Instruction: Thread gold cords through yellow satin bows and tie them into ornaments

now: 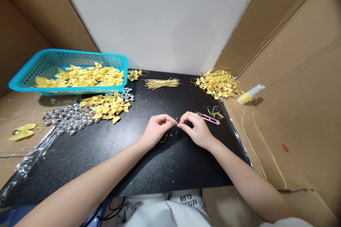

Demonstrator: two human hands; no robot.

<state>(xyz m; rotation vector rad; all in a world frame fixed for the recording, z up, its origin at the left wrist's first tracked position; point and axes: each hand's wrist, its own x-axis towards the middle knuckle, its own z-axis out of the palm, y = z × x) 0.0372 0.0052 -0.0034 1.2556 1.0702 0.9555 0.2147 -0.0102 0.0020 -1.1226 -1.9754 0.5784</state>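
Over the middle of the black table (112, 166), my left hand (160, 127) and my right hand (195, 127) meet fingertip to fingertip. Each pinches a thin gold cord (166, 136); a short end sticks up between them and a loop hangs below my left fingers. Whether a knot or anything else sits in the pinch is hidden. Just beyond my right hand lie pink thread snips (211, 118), their blades partly behind the fingers. Farther back rests a bundle of cut gold cords (163, 83).
A blue basket (122, 60) of yellow ribbon bows stands back left. Before it lie loose yellow bows (109, 106) and silver beads (71, 117). Finished-looking bows with cords (218, 83) are heaped back right, near a thread spool (250, 94) and cord scraps (215, 112). Cardboard walls flank the table.
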